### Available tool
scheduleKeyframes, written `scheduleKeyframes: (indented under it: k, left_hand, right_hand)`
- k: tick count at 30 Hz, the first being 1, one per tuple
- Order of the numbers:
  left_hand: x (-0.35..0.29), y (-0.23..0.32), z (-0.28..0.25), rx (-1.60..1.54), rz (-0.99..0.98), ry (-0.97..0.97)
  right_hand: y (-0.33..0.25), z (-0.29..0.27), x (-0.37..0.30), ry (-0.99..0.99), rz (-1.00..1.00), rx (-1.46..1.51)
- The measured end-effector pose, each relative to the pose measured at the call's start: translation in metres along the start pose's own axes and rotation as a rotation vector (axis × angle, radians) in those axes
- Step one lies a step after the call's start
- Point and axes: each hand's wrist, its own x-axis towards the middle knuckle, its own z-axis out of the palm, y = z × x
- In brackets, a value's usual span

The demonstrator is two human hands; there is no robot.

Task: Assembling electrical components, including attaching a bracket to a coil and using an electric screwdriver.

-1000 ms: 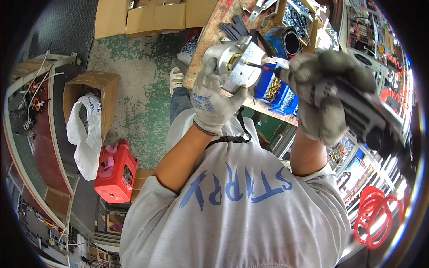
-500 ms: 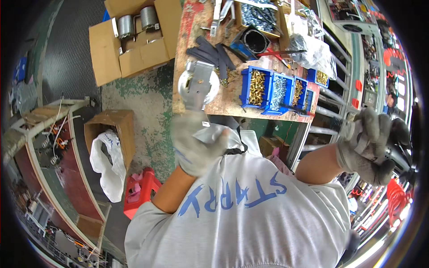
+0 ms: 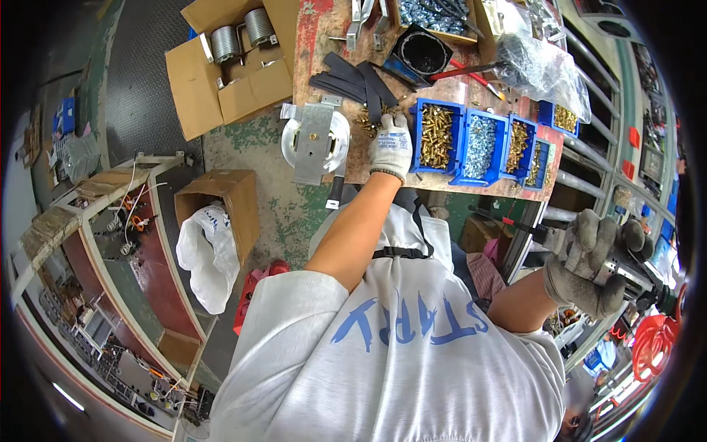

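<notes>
My left hand [image 3: 390, 145], in a white glove, reaches onto the wooden workbench [image 3: 317, 29], its fingertips at a small pile of loose brass screws [image 3: 367, 120] beside the blue bins. Whether it grips any I cannot tell. Just left of it a round silver metal part with a flat bracket [image 3: 315, 140] lies on the bench edge, free of both hands. My right hand [image 3: 589, 265], in a grey glove, is low at the right, closed around a power screwdriver [image 3: 626, 274] with its bit pointing left.
Blue bins [image 3: 471, 144] of brass and silver screws line the bench front. Black strips [image 3: 353, 77], a black round container [image 3: 421, 51] and a clear bag [image 3: 541, 70] lie behind. Cardboard boxes [image 3: 228, 66] [image 3: 221, 199] stand on the floor; a red coiled hose [image 3: 652, 346] hangs right.
The metal part went from my left hand down onto the bench edge. My left hand then reached to the brass screws. My right hand lowered the screwdriver to the right.
</notes>
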Motion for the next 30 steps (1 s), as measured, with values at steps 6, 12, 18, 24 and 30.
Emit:
scheduleKeyframes:
  k: [6, 12, 18, 24, 30]
  left_hand:
    - [0.006, -0.002, -0.002, 0.083, 0.016, 0.034]
    - [-0.002, 0.002, -0.017, -0.077, 0.035, 0.162]
    - [-0.060, 0.043, -0.098, -1.157, 0.152, 0.253]
    - [-0.134, 0.003, -0.176, -1.831, -0.089, -0.200]
    - [-0.153, -0.044, -0.195, -1.949, 0.016, -0.002]
  right_hand:
    - [-0.004, -0.009, 0.004, -0.141, 0.040, -0.080]
    - [-0.006, -0.010, -0.002, 0.100, -0.063, 0.045]
    - [-0.003, -0.011, 0.008, -0.050, 0.115, 0.112]
    - [0.014, 0.015, 0.024, -0.147, 0.217, 0.173]
    - [0.038, 0.064, 0.035, -0.156, 0.241, 0.217]
